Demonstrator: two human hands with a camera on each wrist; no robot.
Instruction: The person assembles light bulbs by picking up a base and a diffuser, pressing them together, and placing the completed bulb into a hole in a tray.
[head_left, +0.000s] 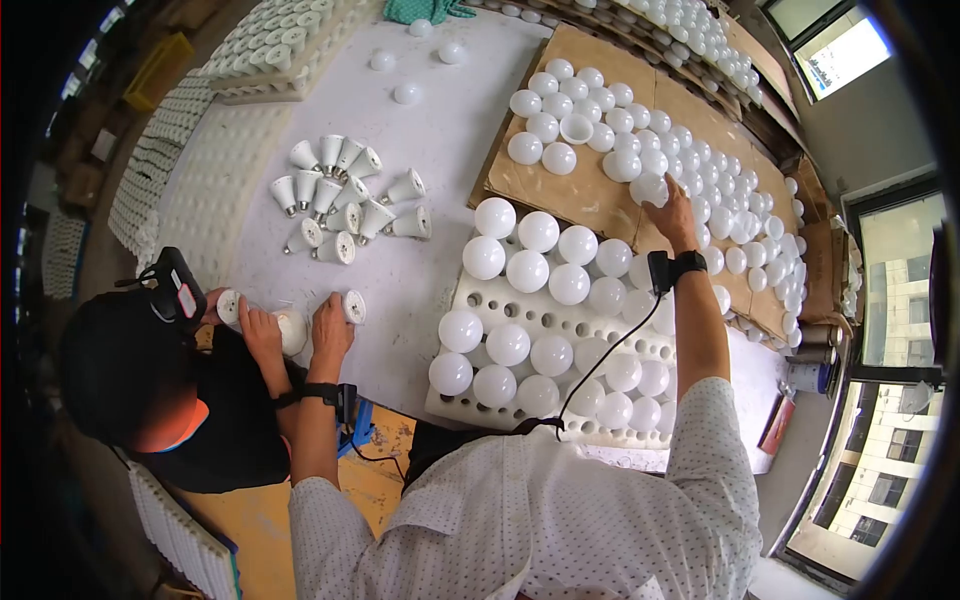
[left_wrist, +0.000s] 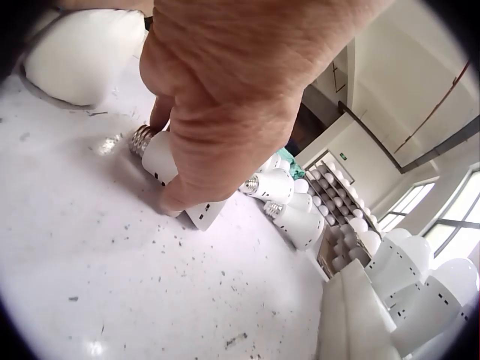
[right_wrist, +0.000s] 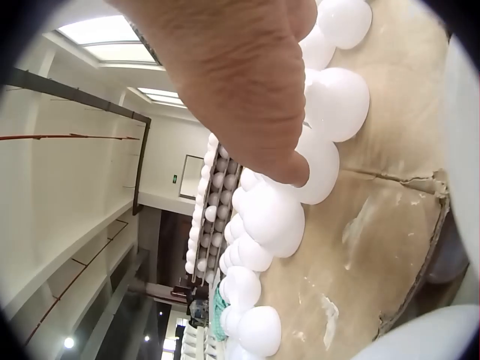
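Note:
My left hand [head_left: 332, 330] grips a white bulb base [head_left: 354, 307] low over the white table; in the left wrist view the fingers curl round this base [left_wrist: 159, 157], its metal screw end showing. At the right, my right hand [head_left: 672, 215] has its fingers on a round white bulb cover [head_left: 649, 189] at the near edge of the cardboard [head_left: 600, 190]. The right wrist view shows the thumb against a white cover [right_wrist: 319, 165] among others. A loose group of bulb bases [head_left: 345, 190] lies beyond my left hand.
Foam trays [head_left: 480, 300] with rows of bulbs stand between my arms. Another person [head_left: 180, 380] works at the left, hands on a base and a white cover [head_left: 291, 332]. Several covers lie at the table's far side; a black cable hangs from my right wrist.

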